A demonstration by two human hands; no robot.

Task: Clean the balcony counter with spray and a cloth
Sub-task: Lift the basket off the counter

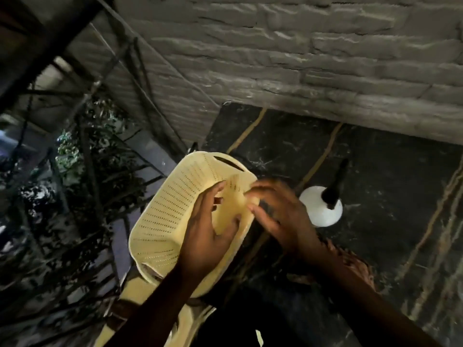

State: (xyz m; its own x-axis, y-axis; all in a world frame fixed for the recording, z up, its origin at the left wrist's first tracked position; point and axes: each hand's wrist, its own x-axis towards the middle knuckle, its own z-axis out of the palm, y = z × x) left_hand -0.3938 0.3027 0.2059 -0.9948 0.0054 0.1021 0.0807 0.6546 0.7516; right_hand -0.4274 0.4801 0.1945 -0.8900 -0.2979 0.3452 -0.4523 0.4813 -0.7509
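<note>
Gripping a pale yellow perforated plastic basket (170, 216), your left hand (208, 234) is holding its rim while your right hand (278, 216) is reaching in, fingers loose. It looks light and stiff. On the dark marble worktop (375, 171) beside it, a white spray bottle (322, 205) is standing.

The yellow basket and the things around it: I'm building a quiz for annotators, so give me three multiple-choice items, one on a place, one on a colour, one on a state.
1. Where is the white spray bottle?
A. On the dark counter, right of the basket
B. Inside the basket
C. In the left hand

2. What colour is the perforated basket?
A. Blue
B. Pale yellow
C. Red

3. How is the basket held?
A. Lying untouched
B. Hung on the railing
C. Tilted, with the left hand gripping its rim

Answers: 1 A, it stands on the marble beside the right hand. 2 B, its walls are pale yellow. 3 C, fingers curl over its edge.
</note>
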